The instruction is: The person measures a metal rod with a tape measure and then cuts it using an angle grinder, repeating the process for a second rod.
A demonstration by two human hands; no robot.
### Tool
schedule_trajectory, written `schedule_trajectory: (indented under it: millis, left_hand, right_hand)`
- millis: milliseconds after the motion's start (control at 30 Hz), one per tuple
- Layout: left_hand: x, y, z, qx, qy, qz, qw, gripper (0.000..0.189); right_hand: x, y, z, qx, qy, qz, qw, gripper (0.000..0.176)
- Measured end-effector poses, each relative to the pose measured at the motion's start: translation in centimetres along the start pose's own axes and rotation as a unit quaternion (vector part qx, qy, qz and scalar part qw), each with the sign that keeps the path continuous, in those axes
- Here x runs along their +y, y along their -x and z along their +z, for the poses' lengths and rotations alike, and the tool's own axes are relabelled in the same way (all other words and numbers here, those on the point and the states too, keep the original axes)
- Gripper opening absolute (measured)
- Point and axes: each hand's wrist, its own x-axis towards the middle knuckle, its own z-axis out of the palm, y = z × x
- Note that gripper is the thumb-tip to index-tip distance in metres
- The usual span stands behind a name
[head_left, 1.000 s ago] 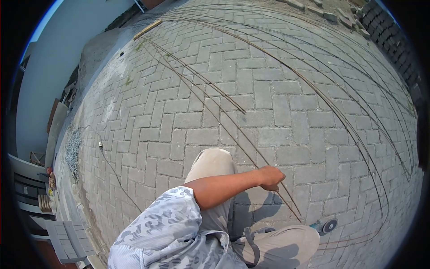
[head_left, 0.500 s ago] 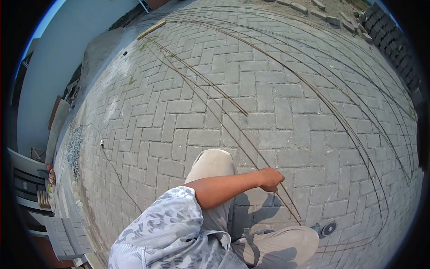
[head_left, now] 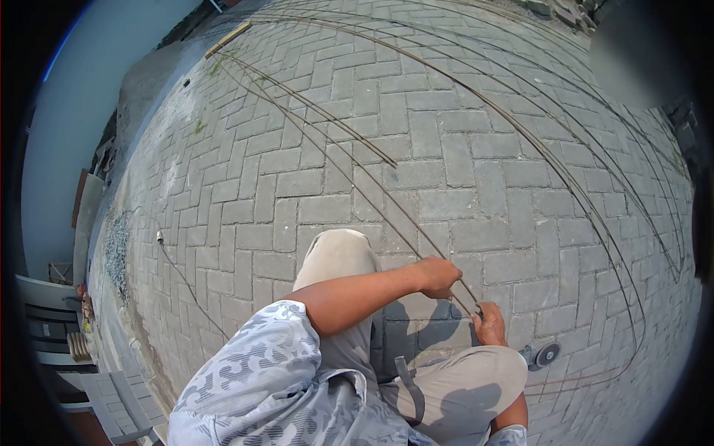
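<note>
The left hand's [head_left: 440, 278] grip is wrapped closed around two thin rods [head_left: 399, 214], which stretch away over the paving [head_left: 458, 160] towards half past ten. At half past four from it, the right hand [head_left: 489, 327] pinches at their near ends; whether it grips one or both, I can't tell. A grinder [head_left: 547, 354] lies at its four o'clock.
</note>
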Motion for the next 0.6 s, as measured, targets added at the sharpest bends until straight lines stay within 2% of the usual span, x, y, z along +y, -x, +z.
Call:
schedule_trajectory:
  millis: [133, 167, 400, 600]
  left_hand:
    - [-0.1, 1.6, 0.4, 0.01, -0.002, 0.012, 1.0, 0.051]
    - [-0.1, 2.1, 0.8, 0.015, 0.007, 0.014, 1.0, 0.052]
    - [0.2, 4.5, 1.6, -0.069, -0.024, 0.013, 0.997, 0.056]
    - [0.8, 3.7, 1.1, -0.021, -0.012, 0.007, 1.0, 0.055]
  right_hand:
    - [-0.1, -2.4, 3.0, -0.036, 0.025, -0.016, 0.999, 0.038]
    - [-0.5, -2.5, 3.5, -0.064, 0.043, 0.011, 0.997, 0.037]
    - [1.2, -3.1, 8.0, -0.064, 0.144, 0.02, 0.987, 0.02]
    - [1.1, -4.1, 8.6, -0.075, 0.181, 0.015, 0.98, 0.012]
